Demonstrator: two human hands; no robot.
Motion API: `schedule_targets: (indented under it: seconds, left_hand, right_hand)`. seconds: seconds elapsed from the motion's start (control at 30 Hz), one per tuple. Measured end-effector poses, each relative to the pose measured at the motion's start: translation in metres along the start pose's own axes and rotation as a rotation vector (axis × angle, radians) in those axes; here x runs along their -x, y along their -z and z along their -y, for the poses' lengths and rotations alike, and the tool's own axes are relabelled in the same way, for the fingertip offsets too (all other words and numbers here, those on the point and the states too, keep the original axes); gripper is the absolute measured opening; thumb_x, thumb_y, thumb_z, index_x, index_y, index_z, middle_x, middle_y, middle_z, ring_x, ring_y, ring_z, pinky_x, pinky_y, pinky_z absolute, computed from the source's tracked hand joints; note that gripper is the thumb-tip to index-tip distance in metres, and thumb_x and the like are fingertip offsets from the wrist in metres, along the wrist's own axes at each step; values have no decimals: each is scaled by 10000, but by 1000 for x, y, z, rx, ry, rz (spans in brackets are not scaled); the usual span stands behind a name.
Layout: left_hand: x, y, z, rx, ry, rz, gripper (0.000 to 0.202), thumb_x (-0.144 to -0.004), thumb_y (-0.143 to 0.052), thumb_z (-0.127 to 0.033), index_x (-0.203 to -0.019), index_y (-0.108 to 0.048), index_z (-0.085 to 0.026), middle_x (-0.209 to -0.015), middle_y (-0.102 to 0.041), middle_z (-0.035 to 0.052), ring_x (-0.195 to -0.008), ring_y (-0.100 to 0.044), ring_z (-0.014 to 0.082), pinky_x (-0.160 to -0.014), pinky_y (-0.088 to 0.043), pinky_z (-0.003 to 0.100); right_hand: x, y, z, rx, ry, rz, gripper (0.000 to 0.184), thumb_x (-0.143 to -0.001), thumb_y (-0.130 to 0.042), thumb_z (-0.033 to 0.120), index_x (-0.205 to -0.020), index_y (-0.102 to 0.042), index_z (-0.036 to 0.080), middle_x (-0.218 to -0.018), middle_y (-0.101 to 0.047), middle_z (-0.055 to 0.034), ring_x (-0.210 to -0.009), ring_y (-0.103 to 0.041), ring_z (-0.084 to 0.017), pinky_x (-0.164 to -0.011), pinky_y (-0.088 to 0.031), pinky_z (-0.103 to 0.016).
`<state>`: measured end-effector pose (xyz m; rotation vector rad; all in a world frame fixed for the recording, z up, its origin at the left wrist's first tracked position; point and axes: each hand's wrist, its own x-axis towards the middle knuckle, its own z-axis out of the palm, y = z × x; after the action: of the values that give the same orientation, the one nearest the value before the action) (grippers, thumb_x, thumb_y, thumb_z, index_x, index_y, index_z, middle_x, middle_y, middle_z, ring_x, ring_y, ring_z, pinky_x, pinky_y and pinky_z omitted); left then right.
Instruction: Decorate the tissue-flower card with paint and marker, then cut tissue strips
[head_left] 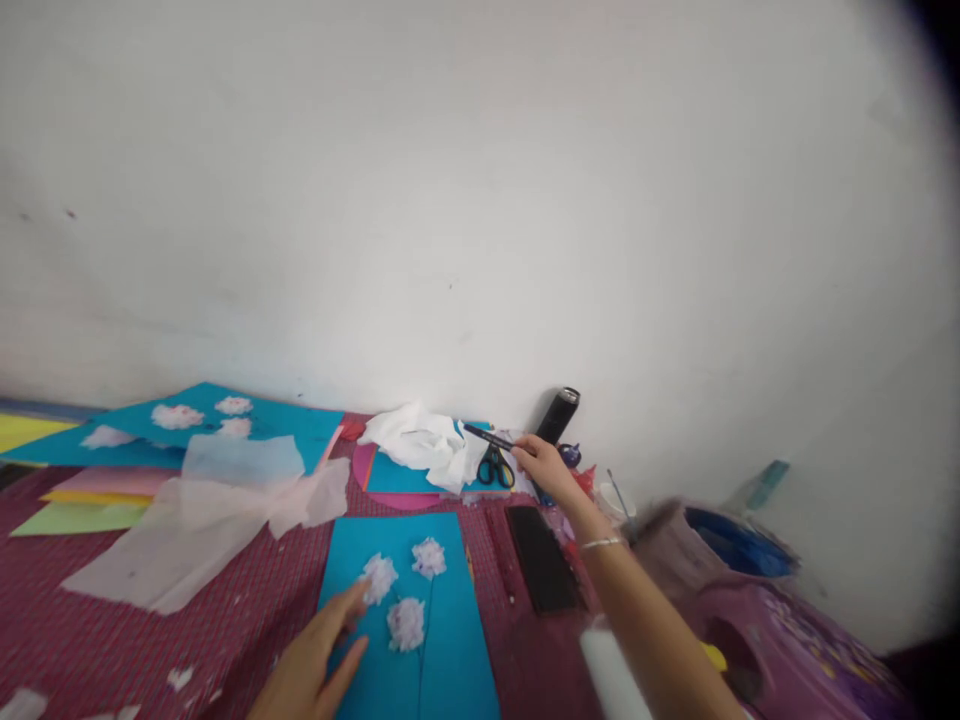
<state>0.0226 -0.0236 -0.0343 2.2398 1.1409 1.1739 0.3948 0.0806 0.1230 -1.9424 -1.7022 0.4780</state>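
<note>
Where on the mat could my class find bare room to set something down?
Bare mat shows between the pale tissue sheet and the front blue card, and below the green paper, left of that sheet. It is crowded by the wall, where crumpled white tissue, scissors and a black can cluster near the right hand and its pen.

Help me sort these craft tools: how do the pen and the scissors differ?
The pen is held in the right hand, while the scissors lie on blue card. The pen is one slim, straight stick; the scissors have two looped handles. Both look black.
</note>
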Motion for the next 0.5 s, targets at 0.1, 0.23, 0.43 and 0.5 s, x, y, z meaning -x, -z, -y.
schedule_targets:
  seconds: [0.1, 0.23, 0.43, 0.5]
  left_hand:
    - [2, 6, -14, -20, 46, -63, 540, -961, -511, -355, -1477, -400, -241, -1303, -659, 129, -994, -728, 217, -800, -629, 323]
    - [5, 8, -21, -137, -129, 24, 481, -965, -514, -440, -1406, -507, -248, -1327, -648, 114, -1164, -662, 271, -975, -566, 418]
    - [13, -2, -31, -68, -169, 235, 382, -1013, -398, -481, -1073, -679, -230, -999, -765, 65, -894, -743, 229, -772, -605, 323]
    - [13, -1, -36, -65, -142, 216, 397, -1013, -386, -502, -1031, -669, -224, -951, -757, 62, -852, -739, 230, -738, -593, 324]
  right_hand:
    - [72, -22, 21, -176, 117, 171, 190, -900, -564, 263, -1000, -690, 161, -818, -700, -6, -721, -639, -141, -649, -499, -247]
    - [156, -53, 44, -374, 139, 404, 147, -819, -678, 309, -896, -710, 188, -701, -677, 26, -629, -640, -128, -571, -474, -222]
    - [194, -80, 56, -929, 31, 384, 383, -751, -765, 485, -951, -671, 173, -561, -619, 56, -498, -574, -106, -488, -425, -215]
    - [194, -94, 58, -999, 23, 339, 439, -711, -778, 552, -908, -664, 177, -528, -600, 64, -462, -541, -102, -470, -410, -221]
